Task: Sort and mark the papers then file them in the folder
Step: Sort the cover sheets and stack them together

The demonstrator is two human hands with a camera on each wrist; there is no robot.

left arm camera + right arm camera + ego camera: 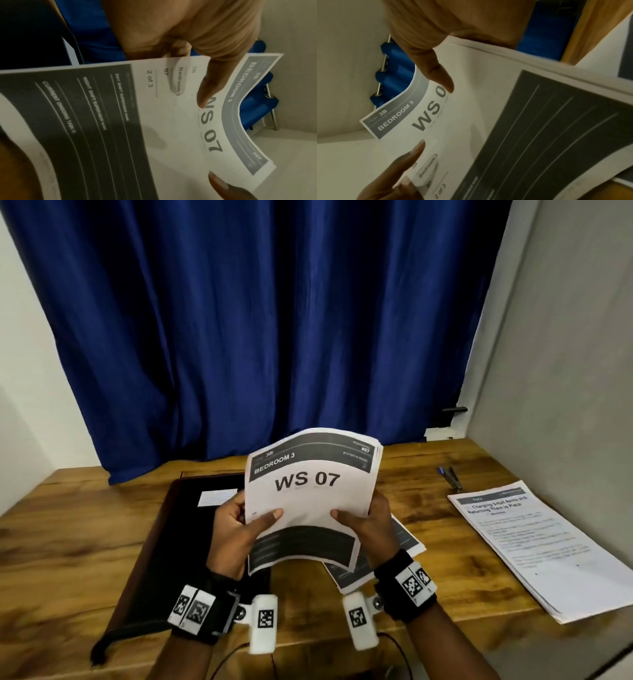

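Observation:
A stack of printed sheets [310, 498], its top page reading "WS 07 / BEDROOM 3", is held upright above the wooden table [85, 542]. My left hand [239, 525] grips the stack's left edge, thumb on the front page. My right hand [366, 520] grips the right edge the same way. The same top page [180, 121] fills the left wrist view under my left thumb [211, 86], and the top page [471, 121] shows in the right wrist view. A black folder [178, 542] lies flat on the table under and left of my hands. More sheets [404, 539] lie below the held stack.
A second pile of printed papers [534, 546] lies at the right of the table near the grey wall. A blue pen and a small black tool [452, 474] lie behind that pile. A blue curtain [274, 320] hangs behind the table.

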